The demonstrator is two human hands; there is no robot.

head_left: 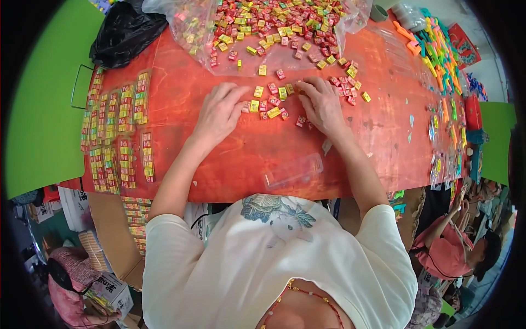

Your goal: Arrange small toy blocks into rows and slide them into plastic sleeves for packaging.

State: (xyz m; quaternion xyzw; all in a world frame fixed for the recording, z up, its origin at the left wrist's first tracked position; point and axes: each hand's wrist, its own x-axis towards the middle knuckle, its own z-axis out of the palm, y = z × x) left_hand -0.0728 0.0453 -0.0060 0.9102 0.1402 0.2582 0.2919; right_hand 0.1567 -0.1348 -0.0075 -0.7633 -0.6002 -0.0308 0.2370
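Empty clear tray (293,171); bagged candies (274,24) beyond.

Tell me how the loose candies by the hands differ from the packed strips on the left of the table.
The loose candies lie scattered singly at odd angles between the left hand and right hand; the packed strips hold theirs stacked in straight columns inside clear sleeves. The candies are within reach of the fingers; the strips sit apart near the table edge, untouched. Both show the same red, yellow and green wrappers.
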